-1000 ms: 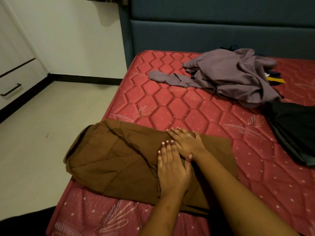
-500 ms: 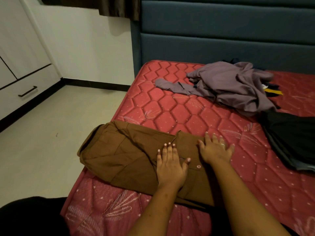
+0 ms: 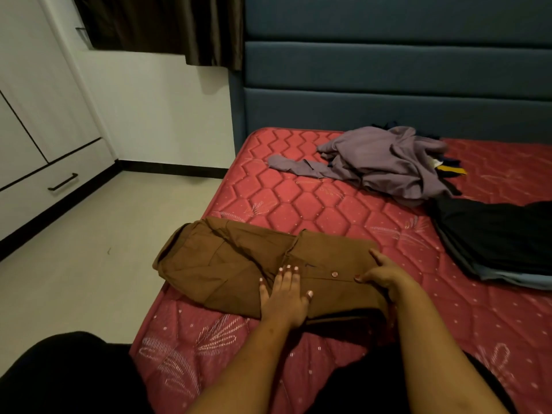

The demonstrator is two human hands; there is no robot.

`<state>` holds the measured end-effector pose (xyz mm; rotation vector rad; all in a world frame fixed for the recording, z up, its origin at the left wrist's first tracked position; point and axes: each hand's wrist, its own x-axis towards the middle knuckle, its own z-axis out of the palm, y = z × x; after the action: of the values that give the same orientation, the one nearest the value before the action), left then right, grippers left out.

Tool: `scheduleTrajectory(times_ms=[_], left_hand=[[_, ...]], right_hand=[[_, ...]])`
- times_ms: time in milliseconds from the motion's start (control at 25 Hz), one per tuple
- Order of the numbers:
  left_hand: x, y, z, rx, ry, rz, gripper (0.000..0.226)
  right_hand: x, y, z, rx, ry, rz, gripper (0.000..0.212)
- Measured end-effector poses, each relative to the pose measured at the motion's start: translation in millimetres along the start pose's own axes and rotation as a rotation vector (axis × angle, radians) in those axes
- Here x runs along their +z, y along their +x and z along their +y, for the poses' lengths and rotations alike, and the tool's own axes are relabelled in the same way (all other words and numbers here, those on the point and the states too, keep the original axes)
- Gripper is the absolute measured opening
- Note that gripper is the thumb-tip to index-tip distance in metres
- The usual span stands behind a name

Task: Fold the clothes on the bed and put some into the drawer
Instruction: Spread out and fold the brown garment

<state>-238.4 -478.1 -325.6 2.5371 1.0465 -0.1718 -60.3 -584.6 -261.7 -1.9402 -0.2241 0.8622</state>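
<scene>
Head view: left grip [image 3: 285, 297] flat on brown shirt [image 3: 233, 264], right grip [image 3: 385, 274] newly around its edge.

Folded garment [image 3: 239, 264] on mattress [image 3: 298, 201] near edge; crumpled pile [image 3: 388, 162] behind; drawer [image 3: 44, 189] far left

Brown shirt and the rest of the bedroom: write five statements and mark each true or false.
1. The left hand lies flat on the brown shirt. True.
2. The purple garment is neatly folded. False: it lies crumpled.
3. The drawer stands open. False: it is closed.
4. The right hand holds the shirt's right end. True.
5. The black garment lies on the floor. False: it lies on the red mattress.
</scene>
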Motion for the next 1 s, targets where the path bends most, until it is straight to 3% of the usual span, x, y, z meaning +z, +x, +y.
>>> scheduleTrajectory(times_ms=[120,240,360,440,560,680,760,880,1000], left_hand=[[-9,-1,9,0.002,-0.094,-0.078,0.063],[-13,1,34,0.135,-0.238,-0.181,0.057],[-26,6,50,0.156,-0.876,-0.341,0.041],[-47,8,43,0.036,-1.177,-0.283,0.028],[-82,12,14,-0.099,-1.466,-0.178,0.032],[-115,3,-34,-0.122,-1.773,-0.151,0.072],[-123,-5,-69,-0.198,-1.735,-0.098,0.072],[-102,-10,-113,-0.268,-1.502,-0.06,0.044],[-93,-3,-122,-0.12,-1.274,-0.05,0.065]], right_hand=[[-8,-6,-19,-0.1,0.0,0.026,0.085],[-33,-27,-47,-0.216,-0.08,0.165,0.079],[-58,-60,-71,-0.273,-0.336,0.367,0.071],[-48,-79,-87,-0.343,-0.413,0.401,0.066],[13,-98,-106,-0.586,-0.378,0.311,0.063],[87,-99,-104,-0.803,-0.402,-0.14,0.066],[120,-76,-81,-0.811,-0.632,-0.302,0.066],[134,-32,-35,-0.734,-1.068,-0.166,0.061],[146,-14,-5,-0.775,-1.221,-0.099,0.072]])
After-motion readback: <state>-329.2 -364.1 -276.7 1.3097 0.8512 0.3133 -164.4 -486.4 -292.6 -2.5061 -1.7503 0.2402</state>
